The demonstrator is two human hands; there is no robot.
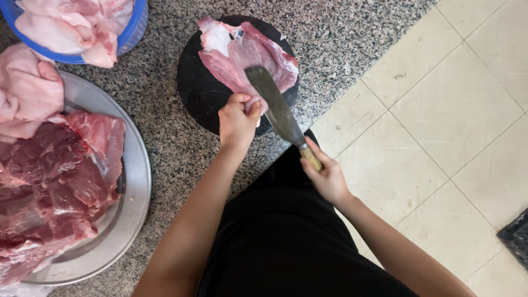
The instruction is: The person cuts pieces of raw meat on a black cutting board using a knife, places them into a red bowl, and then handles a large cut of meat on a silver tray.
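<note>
Head view: left hand (237, 118) is clenched on the near end of a pink meat slab (247, 55) lying on the round black board (201, 93) — right hand (324, 176), just beside it, grips the cleaver (278, 107). Cutting well likely needs the slab pulled taut, blade angled away from the knuckles.

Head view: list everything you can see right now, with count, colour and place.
meat slab: one, pink, on the board
chopping board: one, round, black, on the counter
knife: one, grey blade, wooden handle, over the meat
metal tray: one, silver, left, holding red meat
basket: one, blue, top left, holding pale meat
counter: one, speckled grey
floor tiles: cream, right
left hand: grips the meat's near edge
right hand: holds the knife handle
</note>
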